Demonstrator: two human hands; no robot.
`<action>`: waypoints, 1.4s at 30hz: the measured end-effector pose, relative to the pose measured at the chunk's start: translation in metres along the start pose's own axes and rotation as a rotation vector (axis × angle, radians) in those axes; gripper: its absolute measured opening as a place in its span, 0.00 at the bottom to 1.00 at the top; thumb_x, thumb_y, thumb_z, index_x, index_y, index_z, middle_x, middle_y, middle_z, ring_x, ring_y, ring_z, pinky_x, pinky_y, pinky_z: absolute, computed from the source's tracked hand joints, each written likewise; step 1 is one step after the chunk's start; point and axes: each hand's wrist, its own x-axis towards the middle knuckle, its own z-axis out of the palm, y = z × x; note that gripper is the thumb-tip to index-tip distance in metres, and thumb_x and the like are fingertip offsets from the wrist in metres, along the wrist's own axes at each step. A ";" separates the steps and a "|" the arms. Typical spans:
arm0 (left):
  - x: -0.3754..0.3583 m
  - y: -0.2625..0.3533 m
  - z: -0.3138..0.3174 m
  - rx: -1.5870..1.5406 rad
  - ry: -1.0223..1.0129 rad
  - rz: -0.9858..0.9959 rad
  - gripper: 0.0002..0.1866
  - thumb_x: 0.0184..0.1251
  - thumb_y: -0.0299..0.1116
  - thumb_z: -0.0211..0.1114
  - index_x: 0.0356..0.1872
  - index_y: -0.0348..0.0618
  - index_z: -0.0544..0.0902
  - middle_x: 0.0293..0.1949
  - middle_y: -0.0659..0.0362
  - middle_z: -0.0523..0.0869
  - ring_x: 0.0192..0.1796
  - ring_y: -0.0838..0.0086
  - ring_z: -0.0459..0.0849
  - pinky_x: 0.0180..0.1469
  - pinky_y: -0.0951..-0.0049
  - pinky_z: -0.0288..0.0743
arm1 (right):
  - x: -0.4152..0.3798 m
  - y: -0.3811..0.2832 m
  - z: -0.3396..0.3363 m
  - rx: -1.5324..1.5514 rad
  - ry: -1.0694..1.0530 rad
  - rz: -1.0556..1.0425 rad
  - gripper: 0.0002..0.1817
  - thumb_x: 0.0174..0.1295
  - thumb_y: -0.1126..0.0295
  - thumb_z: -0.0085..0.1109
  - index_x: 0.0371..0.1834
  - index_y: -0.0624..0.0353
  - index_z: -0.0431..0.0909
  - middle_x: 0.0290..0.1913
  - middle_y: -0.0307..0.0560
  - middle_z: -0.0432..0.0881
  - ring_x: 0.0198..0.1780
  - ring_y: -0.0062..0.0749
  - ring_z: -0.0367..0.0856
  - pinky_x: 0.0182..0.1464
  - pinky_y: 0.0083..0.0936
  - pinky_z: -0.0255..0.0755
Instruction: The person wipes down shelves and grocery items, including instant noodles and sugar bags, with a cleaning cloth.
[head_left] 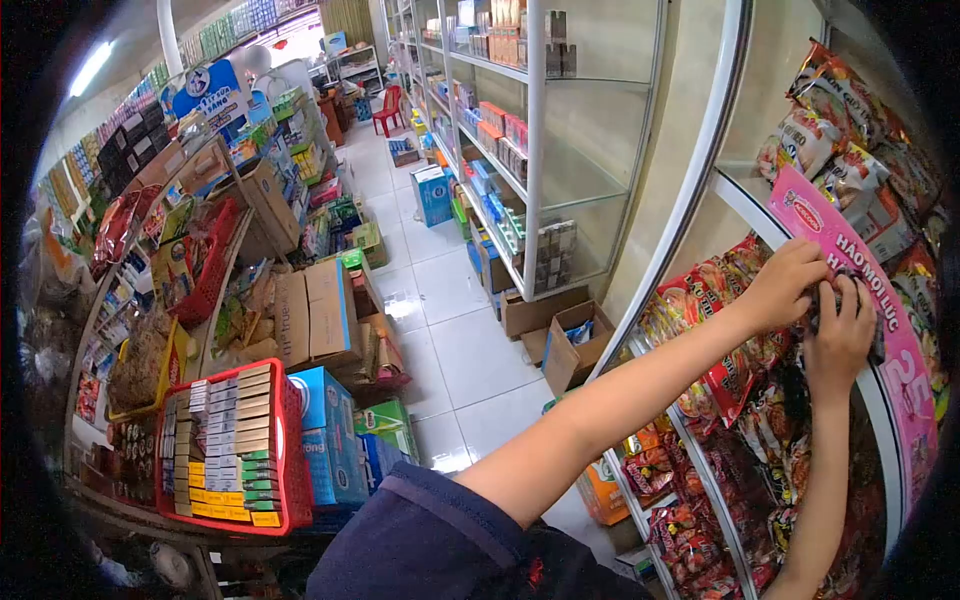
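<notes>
Pink and glossy, a promotional strip (868, 300) runs down the front of the snack rack (700, 440) at about three o'clock, and both hands meet just beside it. Coming in from six o'clock across a dark blue sleeve (440, 540), the left hand (782, 285) has its fingers curled over a small dark packet (830, 300) that sits against the strip; the right hand (842, 335), rising from five o'clock, touches the same packet from below with its fingers bent around it. How tightly either hand grips cannot be told, since the packet is mostly hidden between them. Red and orange noodle packets (730, 390) hang in rows below and to the left of the hands, and more snack bags (830, 130) fill the shelf at two o'clock. Across the white tiled floor (450, 330), at eight o'clock, a red basket (290, 450) holds stacked small boxes (225, 440), with blue cartons (330, 430) just beside it. Cardboard boxes (560, 340) stand open near the middle, under white glass shelving (540, 150) at twelve o'clock.
</notes>
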 end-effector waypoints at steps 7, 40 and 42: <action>-0.003 -0.004 0.011 0.047 0.062 0.028 0.10 0.33 0.29 0.52 0.23 0.39 0.70 0.27 0.52 0.67 0.35 0.58 0.65 0.38 0.65 0.60 | -0.042 0.052 -0.036 0.067 -0.098 -0.021 0.21 0.34 0.79 0.58 0.38 0.62 0.71 0.46 0.50 0.70 0.51 0.49 0.65 0.53 0.40 0.59; -0.007 -0.013 0.019 0.107 0.035 0.024 0.19 0.38 0.44 0.45 0.27 0.39 0.71 0.29 0.50 0.67 0.35 0.57 0.64 0.41 0.64 0.57 | -0.004 0.003 0.003 0.147 0.140 0.129 0.16 0.34 0.78 0.58 0.31 0.57 0.73 0.43 0.41 0.72 0.47 0.39 0.68 0.47 0.34 0.63; -0.007 -0.012 0.022 0.167 0.077 -0.002 0.20 0.38 0.46 0.44 0.26 0.40 0.72 0.28 0.51 0.66 0.35 0.58 0.63 0.41 0.66 0.57 | -0.012 0.013 -0.008 0.167 0.117 0.104 0.16 0.32 0.79 0.58 0.31 0.58 0.73 0.42 0.42 0.72 0.47 0.40 0.69 0.47 0.35 0.63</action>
